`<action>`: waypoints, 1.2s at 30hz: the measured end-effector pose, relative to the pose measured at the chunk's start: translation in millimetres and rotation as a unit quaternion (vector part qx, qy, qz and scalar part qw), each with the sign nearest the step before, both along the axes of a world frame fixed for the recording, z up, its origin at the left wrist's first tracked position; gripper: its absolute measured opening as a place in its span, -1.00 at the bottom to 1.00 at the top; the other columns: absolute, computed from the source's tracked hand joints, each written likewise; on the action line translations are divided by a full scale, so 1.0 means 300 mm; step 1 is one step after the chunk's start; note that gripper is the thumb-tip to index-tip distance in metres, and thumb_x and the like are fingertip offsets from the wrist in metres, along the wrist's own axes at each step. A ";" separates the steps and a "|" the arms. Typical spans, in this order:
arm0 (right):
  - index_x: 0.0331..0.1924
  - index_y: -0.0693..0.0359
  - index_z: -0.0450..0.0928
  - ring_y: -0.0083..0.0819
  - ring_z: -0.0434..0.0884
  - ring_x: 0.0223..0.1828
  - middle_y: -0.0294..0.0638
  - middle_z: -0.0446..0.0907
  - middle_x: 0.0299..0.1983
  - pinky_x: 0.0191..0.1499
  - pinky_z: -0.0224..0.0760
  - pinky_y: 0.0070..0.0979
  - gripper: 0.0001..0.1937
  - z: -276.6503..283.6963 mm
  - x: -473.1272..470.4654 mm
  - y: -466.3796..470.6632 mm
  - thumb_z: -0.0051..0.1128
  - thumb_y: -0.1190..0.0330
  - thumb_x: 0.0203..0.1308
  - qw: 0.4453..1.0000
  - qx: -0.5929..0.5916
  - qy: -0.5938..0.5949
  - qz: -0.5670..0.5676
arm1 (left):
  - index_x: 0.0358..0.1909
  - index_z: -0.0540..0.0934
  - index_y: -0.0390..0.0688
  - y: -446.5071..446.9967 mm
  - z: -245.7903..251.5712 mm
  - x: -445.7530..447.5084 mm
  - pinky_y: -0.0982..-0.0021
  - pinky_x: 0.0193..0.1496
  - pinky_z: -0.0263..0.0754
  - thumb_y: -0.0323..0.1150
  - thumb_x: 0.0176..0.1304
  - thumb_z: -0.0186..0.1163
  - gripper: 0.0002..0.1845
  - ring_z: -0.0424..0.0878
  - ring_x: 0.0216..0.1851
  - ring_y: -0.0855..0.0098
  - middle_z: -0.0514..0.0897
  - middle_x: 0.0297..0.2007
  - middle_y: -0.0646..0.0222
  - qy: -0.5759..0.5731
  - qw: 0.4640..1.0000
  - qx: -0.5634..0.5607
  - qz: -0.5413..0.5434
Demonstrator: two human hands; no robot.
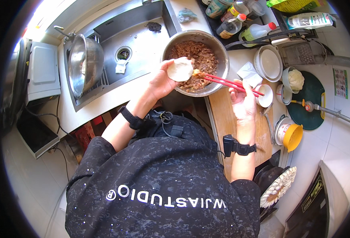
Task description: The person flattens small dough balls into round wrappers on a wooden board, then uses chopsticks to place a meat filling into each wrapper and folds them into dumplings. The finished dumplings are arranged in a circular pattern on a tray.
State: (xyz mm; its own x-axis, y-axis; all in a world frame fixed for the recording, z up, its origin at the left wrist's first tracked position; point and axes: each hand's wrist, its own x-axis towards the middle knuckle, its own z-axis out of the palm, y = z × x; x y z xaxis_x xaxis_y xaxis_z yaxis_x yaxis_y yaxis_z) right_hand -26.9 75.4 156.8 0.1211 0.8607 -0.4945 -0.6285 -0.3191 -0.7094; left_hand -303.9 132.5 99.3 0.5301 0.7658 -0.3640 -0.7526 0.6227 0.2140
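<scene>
A round white dough wrapper [180, 70] rests on the fingers of my left hand [162, 79], over the near-left rim of a steel bowl [224, 62]. Brown minced filling [203, 49] covers the inside of that bowl. Between the fingers of my right hand [244, 101] I grip a pair of red chopsticks [222, 81]. Their tips carry a small lump of filling [198, 73] close to the wrapper's right edge. Part of the filling is hidden behind my left hand and the wrapper.
A wooden board [225, 119] lies under my right forearm, with a small white bowl [265, 95] by its far edge. Left is a sink [142, 38] with a large metal bowl [85, 65] tilted in it. Bottles [230, 27] crowd the back right. Lower right, a tray holds pleated dumplings [279, 187].
</scene>
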 end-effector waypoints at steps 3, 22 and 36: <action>-0.11 0.43 0.57 -0.33 0.71 -0.39 -0.05 0.68 -0.31 -0.33 0.66 -0.58 -0.66 0.011 -0.060 0.008 0.00 0.24 0.40 1.000 0.009 -0.004 0.011 | 0.33 0.24 -0.33 0.002 0.047 0.028 0.13 0.39 0.27 -0.21 0.45 -0.16 -0.47 0.39 0.30 0.13 0.34 0.32 -0.02 -0.061 0.997 0.023 -0.044; -0.19 0.37 0.56 -0.48 0.68 -0.35 -0.17 0.65 -0.33 -0.27 0.60 -0.61 -0.61 -0.040 -0.125 -0.014 -0.16 0.17 0.50 0.949 0.092 -0.285 0.097 | 0.30 0.22 -0.48 0.030 0.082 -0.126 0.09 0.44 0.16 -0.18 0.49 -0.33 -0.42 0.33 0.32 0.02 0.36 0.28 -0.15 -0.059 0.995 -0.038 0.070; -0.24 0.36 0.62 -0.48 0.64 -0.32 -0.20 0.63 -0.34 -0.25 0.50 -0.52 -0.78 -0.114 -0.235 0.004 -0.03 0.39 0.40 0.918 0.136 -0.334 0.166 | 0.37 0.12 -0.49 0.027 0.087 -0.139 0.14 0.47 0.11 -0.16 0.51 -0.29 -0.39 0.25 0.38 0.01 0.27 0.34 -0.13 -0.021 0.995 -0.034 0.091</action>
